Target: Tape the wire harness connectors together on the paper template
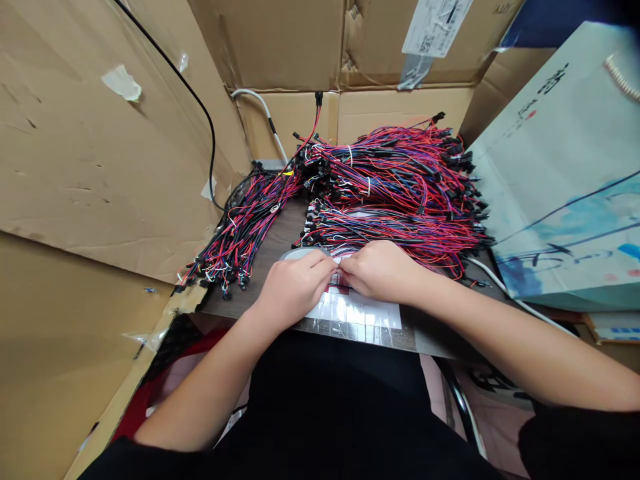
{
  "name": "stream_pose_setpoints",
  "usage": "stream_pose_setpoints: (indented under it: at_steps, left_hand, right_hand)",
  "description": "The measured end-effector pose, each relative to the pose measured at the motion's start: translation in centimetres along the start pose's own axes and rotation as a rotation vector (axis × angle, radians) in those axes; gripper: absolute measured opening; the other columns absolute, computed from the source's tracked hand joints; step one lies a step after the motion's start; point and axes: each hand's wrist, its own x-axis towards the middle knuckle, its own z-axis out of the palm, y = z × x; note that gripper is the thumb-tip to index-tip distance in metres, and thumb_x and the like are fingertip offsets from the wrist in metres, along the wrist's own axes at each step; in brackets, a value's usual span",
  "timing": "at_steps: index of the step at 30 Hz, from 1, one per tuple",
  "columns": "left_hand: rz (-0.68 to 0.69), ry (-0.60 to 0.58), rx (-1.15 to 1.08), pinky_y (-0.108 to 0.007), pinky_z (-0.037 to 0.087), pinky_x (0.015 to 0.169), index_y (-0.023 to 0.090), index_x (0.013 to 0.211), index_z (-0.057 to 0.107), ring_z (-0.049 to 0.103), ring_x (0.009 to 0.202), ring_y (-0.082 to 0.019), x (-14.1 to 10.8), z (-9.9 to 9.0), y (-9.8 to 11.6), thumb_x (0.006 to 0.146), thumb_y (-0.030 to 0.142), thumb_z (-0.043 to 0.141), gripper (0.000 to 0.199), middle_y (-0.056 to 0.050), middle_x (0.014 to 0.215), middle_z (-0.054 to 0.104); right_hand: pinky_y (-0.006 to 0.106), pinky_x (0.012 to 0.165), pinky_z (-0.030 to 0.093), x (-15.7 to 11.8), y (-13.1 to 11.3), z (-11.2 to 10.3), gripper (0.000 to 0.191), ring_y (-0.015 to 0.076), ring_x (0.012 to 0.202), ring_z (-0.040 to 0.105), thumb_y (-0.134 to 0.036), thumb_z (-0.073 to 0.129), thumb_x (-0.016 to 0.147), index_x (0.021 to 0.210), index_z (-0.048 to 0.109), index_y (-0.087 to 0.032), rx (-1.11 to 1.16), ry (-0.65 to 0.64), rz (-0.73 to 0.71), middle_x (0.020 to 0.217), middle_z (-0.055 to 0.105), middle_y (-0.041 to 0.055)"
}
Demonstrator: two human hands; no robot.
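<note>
My left hand [299,285] and my right hand [379,272] meet over the table's front part, fingertips pinched together close to each other. What they hold is too small and hidden to name. Beneath them lies a white paper sheet [367,313] under clear tape, with some dark red marks or pieces showing between the hands. A grey round object [295,254] is partly covered by my left hand. Just behind the hands stretches a bundle of red, blue and black wires [390,230] with black connectors.
More tied wire bundles [395,160] lie at the back, and another [250,220] at the left. Cardboard walls [285,47] stand behind and left. A pale bag [565,173] stands right. A white cable [520,303] runs along the right side.
</note>
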Motion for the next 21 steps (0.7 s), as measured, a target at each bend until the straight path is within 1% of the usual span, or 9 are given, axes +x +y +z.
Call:
stream_pose_setpoints:
  at_steps: [3, 5, 7, 11, 16, 21]
  left_hand:
    - [-0.013, 0.007, -0.012, -0.026, 0.053, 0.076, 0.018, 0.103, 0.068, 0.067, 0.095, -0.018, 0.0, 0.0, 0.2, 0.097, 0.023, 0.047, 0.022, -0.008, 0.103, 0.070]
    - [-0.023, 0.026, -0.047, -0.027, 0.053, 0.079, 0.017, 0.101, 0.068, 0.067, 0.095, -0.017, -0.1, 0.4, 0.2, 0.096, 0.023, 0.047, 0.021, -0.008, 0.104, 0.070]
    - [-0.021, 0.058, -0.081, -0.027, 0.052, 0.081, 0.017, 0.099, 0.068, 0.067, 0.095, -0.017, -0.2, 0.9, 0.0, 0.095, 0.023, 0.049, 0.020, -0.007, 0.105, 0.070]
    - [-0.018, 0.116, -0.110, -0.026, 0.052, 0.079, 0.018, 0.095, 0.068, 0.068, 0.091, -0.016, -0.4, 1.4, -0.4, 0.093, 0.023, 0.052, 0.017, -0.004, 0.101, 0.072]
    - [-0.027, 0.169, -0.149, -0.024, 0.051, 0.079, 0.018, 0.089, 0.068, 0.068, 0.086, -0.014, -0.1, 1.3, -0.6, 0.090, 0.020, 0.054, 0.014, -0.002, 0.095, 0.072]
    - [-0.026, 0.202, -0.151, -0.023, 0.050, 0.075, 0.018, 0.087, 0.067, 0.068, 0.083, -0.013, 0.0, 1.4, -0.6, 0.090, 0.020, 0.055, 0.013, -0.001, 0.092, 0.071]
  right_hand:
    - [0.030, 0.058, 0.025, 0.2, -0.2, -0.1, 0.029, 0.0222, 0.063, 0.064, -0.031, 0.044, 0.094, 0.081, 0.065, -0.017, -0.004, 0.023, 0.003, 0.071, 0.069, 0.0084]
    - [0.031, 0.058, 0.024, 0.3, -0.2, -0.1, 0.027, 0.0225, 0.063, 0.064, -0.028, 0.044, 0.093, 0.080, 0.064, -0.016, -0.015, 0.033, -0.034, 0.071, 0.069, 0.0085]
    - [0.031, 0.058, 0.024, 0.4, -0.2, -0.2, 0.028, 0.0216, 0.062, 0.062, -0.027, 0.043, 0.094, 0.080, 0.064, -0.015, -0.020, 0.029, -0.088, 0.070, 0.068, 0.0089]
    - [0.031, 0.058, 0.020, 0.7, -0.1, 0.2, 0.031, 0.0179, 0.057, 0.057, -0.028, 0.040, 0.095, 0.078, 0.063, -0.014, -0.015, 0.053, -0.157, 0.066, 0.065, 0.0079]
    - [0.033, 0.057, 0.016, 1.3, 0.2, 1.3, 0.035, 0.0144, 0.053, 0.050, -0.027, 0.036, 0.097, 0.075, 0.060, -0.014, -0.028, 0.172, -0.209, 0.065, 0.064, 0.0054]
    - [0.033, 0.058, 0.017, 1.6, 0.3, 2.4, 0.035, 0.0136, 0.052, 0.046, -0.027, 0.040, 0.096, 0.068, 0.057, -0.015, -0.064, 0.315, -0.246, 0.058, 0.060, 0.0037]
